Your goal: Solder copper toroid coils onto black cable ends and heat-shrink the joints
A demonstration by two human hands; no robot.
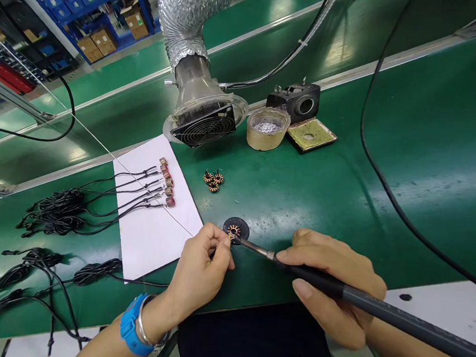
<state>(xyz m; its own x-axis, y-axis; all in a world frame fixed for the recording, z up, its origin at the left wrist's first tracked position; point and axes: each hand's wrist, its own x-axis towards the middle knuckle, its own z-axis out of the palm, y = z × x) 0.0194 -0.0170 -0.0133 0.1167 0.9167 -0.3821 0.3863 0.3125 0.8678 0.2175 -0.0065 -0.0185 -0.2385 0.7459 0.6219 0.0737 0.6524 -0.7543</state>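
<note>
My right hand (333, 283) grips a soldering iron (308, 275), its tip reaching left to a small copper-wound toroid coil (233, 231). That coil sits on a round black disc (242, 224) on the bench. My left hand (204, 268) is closed in a pinch at the coil's near side, right by the iron tip. A thin silvery solder wire (175, 220) runs into it from the upper left. A black cable (144, 283) passes toward my left wrist; whether those fingers also hold its end is hidden. Three loose coils (214, 181) lie farther back.
White sheet (151, 249) at left carries several coils (169, 183) joined to black cables; bundled cables (56, 208) lie beyond. A fume extractor (205, 125) hangs over the bench. Behind stand a solder-filled cup (262, 139), a yellow sponge tray (312, 134) and an iron holder (290, 100).
</note>
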